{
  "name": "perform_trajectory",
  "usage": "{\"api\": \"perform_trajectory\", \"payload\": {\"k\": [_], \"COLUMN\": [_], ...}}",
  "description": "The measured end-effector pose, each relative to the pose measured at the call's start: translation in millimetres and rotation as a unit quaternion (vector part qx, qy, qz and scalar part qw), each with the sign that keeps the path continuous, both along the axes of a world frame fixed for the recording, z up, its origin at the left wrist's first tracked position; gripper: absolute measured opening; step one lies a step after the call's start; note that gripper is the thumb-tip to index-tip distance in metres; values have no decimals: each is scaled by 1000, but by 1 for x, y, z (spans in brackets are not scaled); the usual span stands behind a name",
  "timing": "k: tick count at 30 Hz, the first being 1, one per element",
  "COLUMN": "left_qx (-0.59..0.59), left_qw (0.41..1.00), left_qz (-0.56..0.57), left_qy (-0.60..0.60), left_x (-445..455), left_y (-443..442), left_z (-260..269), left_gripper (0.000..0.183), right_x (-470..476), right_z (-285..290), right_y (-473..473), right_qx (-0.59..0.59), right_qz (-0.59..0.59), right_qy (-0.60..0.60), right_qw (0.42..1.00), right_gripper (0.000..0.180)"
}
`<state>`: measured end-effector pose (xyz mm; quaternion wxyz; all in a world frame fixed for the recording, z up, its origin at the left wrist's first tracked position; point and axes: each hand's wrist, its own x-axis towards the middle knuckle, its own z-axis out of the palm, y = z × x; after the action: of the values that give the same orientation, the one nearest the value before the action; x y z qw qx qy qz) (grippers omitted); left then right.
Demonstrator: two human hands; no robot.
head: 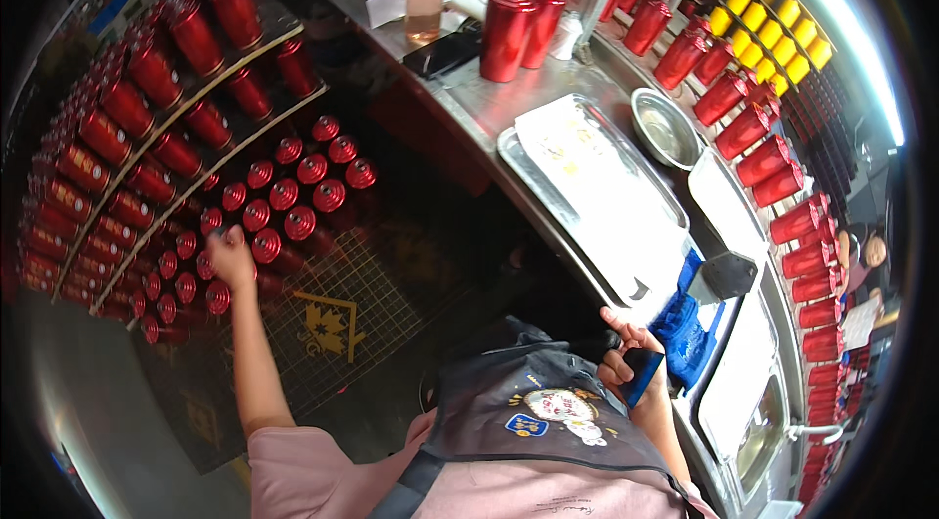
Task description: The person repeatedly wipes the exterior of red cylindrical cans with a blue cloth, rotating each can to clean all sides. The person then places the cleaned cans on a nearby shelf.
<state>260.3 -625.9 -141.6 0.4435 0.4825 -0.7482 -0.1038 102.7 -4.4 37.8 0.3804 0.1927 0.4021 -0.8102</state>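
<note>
My left hand (231, 256) reaches down at left among glossy red metal bottles (299, 223), which stand in rows on the lowest level of a rack. Its fingers are curled over a bottle top with a small dark thing by them; blur hides whether it grips anything. At right, beside the metal worktable (469, 104), my right hand (632, 361) holds a flat dark-blue piece (644, 376) against the palm. A rounded black end (610, 340) shows by its fingers. Just beyond lies a crumpled blue cloth (686, 335), with a dark angular block (726, 275) near it.
Shelves (205, 97) of red bottles rise at left. On the worktable are a metal tray (587, 181), a steel bowl (664, 126), a clear drink bottle (424, 2), a phone (444, 53) and two red bottles (506, 35). A person (869, 262) is at far right.
</note>
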Motion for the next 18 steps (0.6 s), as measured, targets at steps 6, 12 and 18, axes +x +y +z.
{"api": "perform_trajectory", "payload": {"k": [6,12,18], "left_qx": [-4,-16,-65], "left_qw": [872,950,951], "left_qz": [-442,-290,-290], "left_qy": [212,114,85], "left_x": [-285,-477,-485], "left_y": [210,213,195], "left_z": [135,208,204], "left_gripper": [64,105,80], "right_x": [3,15,19], "right_z": [25,23,-33], "right_y": [35,102,161], "right_qx": [-10,20,-68], "right_qz": [30,-161,-276], "right_qy": [224,207,238], "right_qw": [974,965,929], "right_gripper": [44,43,40]}}
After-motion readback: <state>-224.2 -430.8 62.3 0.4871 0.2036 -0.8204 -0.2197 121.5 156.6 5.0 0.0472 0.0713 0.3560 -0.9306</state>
